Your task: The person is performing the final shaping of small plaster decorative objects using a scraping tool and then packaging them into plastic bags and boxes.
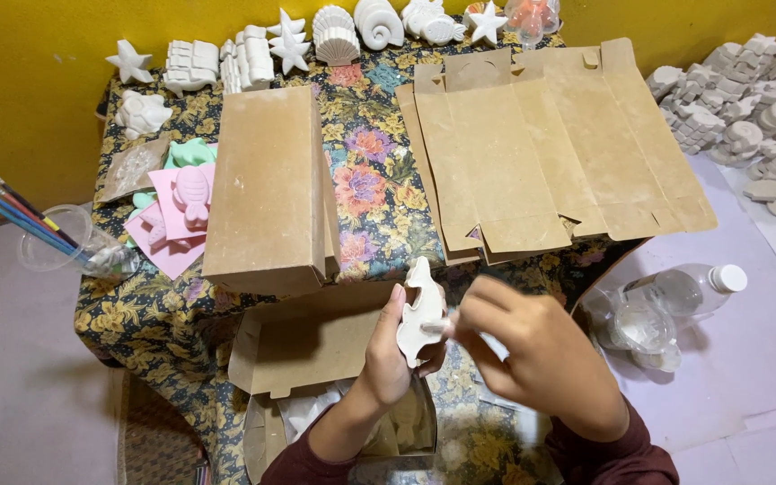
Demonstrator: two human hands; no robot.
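The left hand [388,355] grips a white plaster figure [421,310] upright, fingers wrapped round its lower half, above an open cardboard box [316,346]. The right hand [532,350] pinches the figure's right edge with closed fingertips, just beside the left.

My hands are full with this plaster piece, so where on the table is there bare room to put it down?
Bare floral cloth shows between the closed cardboard box and the flattened box sheets. The table's back edge is crowded with white plaster figures; the left side holds pink moulds.
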